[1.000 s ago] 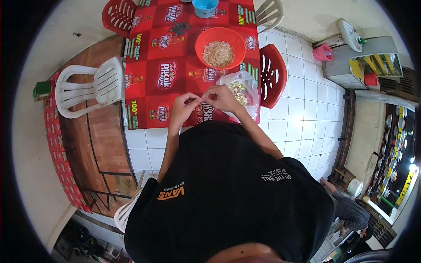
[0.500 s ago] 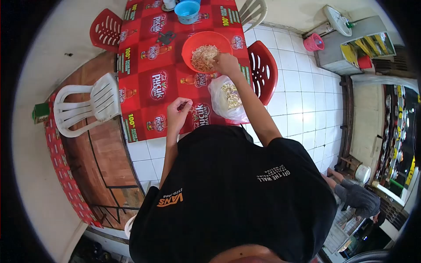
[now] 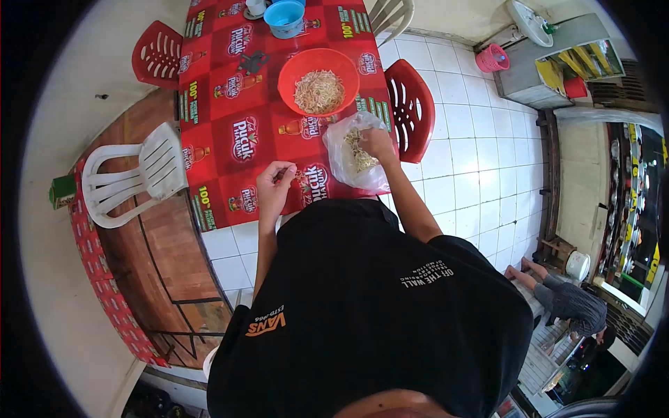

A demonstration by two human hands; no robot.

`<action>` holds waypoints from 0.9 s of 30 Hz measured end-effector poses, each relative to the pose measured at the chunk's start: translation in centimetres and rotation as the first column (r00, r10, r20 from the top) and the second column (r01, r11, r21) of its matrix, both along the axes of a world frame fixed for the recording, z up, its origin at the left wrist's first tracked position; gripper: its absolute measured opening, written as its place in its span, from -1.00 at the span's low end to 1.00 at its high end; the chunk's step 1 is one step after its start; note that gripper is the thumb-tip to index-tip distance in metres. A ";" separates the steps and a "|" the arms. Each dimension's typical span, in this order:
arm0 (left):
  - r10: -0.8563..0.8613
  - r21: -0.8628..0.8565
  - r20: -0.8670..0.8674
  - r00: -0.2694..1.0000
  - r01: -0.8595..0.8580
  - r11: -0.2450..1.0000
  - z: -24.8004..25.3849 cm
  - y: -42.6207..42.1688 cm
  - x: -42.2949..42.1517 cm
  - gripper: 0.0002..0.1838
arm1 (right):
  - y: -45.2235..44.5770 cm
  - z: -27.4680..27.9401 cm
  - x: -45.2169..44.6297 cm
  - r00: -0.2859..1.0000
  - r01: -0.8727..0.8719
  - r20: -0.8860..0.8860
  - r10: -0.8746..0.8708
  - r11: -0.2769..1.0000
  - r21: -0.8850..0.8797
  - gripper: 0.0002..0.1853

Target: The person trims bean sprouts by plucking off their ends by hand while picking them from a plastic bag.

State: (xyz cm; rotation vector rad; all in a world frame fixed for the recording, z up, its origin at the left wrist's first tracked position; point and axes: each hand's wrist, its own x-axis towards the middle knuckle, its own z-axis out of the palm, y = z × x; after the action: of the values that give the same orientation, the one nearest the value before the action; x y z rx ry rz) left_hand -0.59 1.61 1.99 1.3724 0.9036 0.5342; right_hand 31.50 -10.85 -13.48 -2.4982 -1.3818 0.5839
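My right hand [image 3: 377, 144] reaches into a clear plastic bag [image 3: 339, 157] near the table's front edge. Its fingers are closed at the bean sprouts [image 3: 363, 161] inside, with the fingertips partly hidden. Beyond the bag, a red-orange plastic bowl [image 3: 311, 58] holds a heap of pale bean sprouts [image 3: 319, 92]. My left hand [image 3: 276, 184] hovers over the tablecloth, left of the bag. Thumb and fingers are pinched together there; anything between them is too small to make out.
A red patterned cloth [image 3: 216, 143] covers the table. Farther back lie a dark object [image 3: 253, 62] and a blue bowl [image 3: 285, 21]. A red chair [image 3: 410, 111] stands at the right, a white chair [image 3: 150, 167] at the left. Another person [image 3: 571, 304] is at the far right.
My right hand has moved from the sprouts in the bowl back to those in the plastic bag. My left hand stays pinched in about the same place. The view has shifted slightly.
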 end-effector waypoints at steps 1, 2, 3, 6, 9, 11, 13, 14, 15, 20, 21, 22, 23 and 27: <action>-0.014 0.009 0.000 1.000 0.014 1.000 0.2 -0.1 0.1 -0.89 | 0.2 -0.1 -0.4 1.000 0.003 0.029 -0.002 1.000 -0.025 -0.72; -0.026 0.018 -0.001 1.000 0.026 1.000 0.4 -0.2 0.2 -0.89 | 0.4 -0.1 -0.9 0.998 0.047 0.037 -0.045 0.998 -0.034 -0.72; -0.036 0.027 -0.002 0.999 0.036 0.999 0.6 -0.3 0.2 -0.88 | 0.7 -0.1 -1.3 0.995 0.089 0.044 -0.087 0.995 -0.042 -0.72; -0.034 -0.001 -0.025 0.999 0.034 0.999 0.7 -0.7 0.1 -0.87 | 1.1 -1.4 -1.1 0.988 0.138 0.080 -0.133 0.988 -0.066 -0.70; -0.009 -0.003 0.003 1.000 0.009 1.000 0.3 -1.1 0.1 -0.88 | 1.1 -1.7 -1.1 0.986 0.145 0.083 -0.142 0.989 -0.027 -0.72; 0.002 -0.017 -0.011 1.000 -0.002 1.000 0.6 -1.4 0.2 -0.88 | 0.8 -1.4 -1.0 0.989 0.135 0.053 -0.135 0.991 0.007 -0.75; 0.010 -0.026 -0.011 1.000 -0.011 1.000 0.7 -1.8 0.3 -0.88 | 0.5 -0.7 -0.7 0.992 0.122 0.008 -0.122 0.992 0.027 -0.78; 0.014 -0.028 -0.004 1.000 -0.014 0.999 0.7 -2.0 0.4 -0.89 | 0.2 -0.3 -0.7 0.988 0.153 -0.039 -0.150 0.983 0.098 -0.77; 0.018 -0.031 0.004 1.000 -0.018 0.999 0.6 -2.1 0.5 -0.89 | 0.0 0.2 -0.7 0.979 0.200 -0.058 -0.194 0.974 0.109 -0.77; -0.002 -0.030 -0.014 1.000 0.002 1.000 0.1 -2.3 0.8 -0.89 | -1.5 0.7 -0.4 0.958 0.267 -0.159 -0.240 0.948 0.174 -0.76; -0.006 -0.030 -0.015 1.000 0.006 1.000 0.2 -2.4 0.9 -0.89 | -1.6 0.5 -0.3 0.955 0.258 -0.202 -0.218 0.946 0.196 -0.77; -0.009 -0.045 -0.014 1.000 0.008 0.999 0.5 -2.4 1.1 -0.88 | -1.8 -0.5 -0.1 0.950 0.250 -0.245 -0.195 0.943 0.218 -0.77; -0.012 -0.060 -0.012 1.000 0.011 0.998 1.0 -2.5 1.4 -0.88 | -2.0 -1.1 0.0 0.942 0.245 -0.288 -0.172 0.939 0.241 -0.77; -0.026 -0.052 -0.019 0.999 0.025 0.998 0.9 -2.7 1.9 -0.87 | -2.8 -2.5 0.4 0.939 0.190 -0.325 -0.113 0.958 0.215 -0.78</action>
State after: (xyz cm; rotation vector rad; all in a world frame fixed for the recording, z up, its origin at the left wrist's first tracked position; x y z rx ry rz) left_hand 1.35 -1.10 2.93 1.3424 0.9086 0.4752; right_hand 31.88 -13.69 -16.02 -2.1813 -1.0617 0.6918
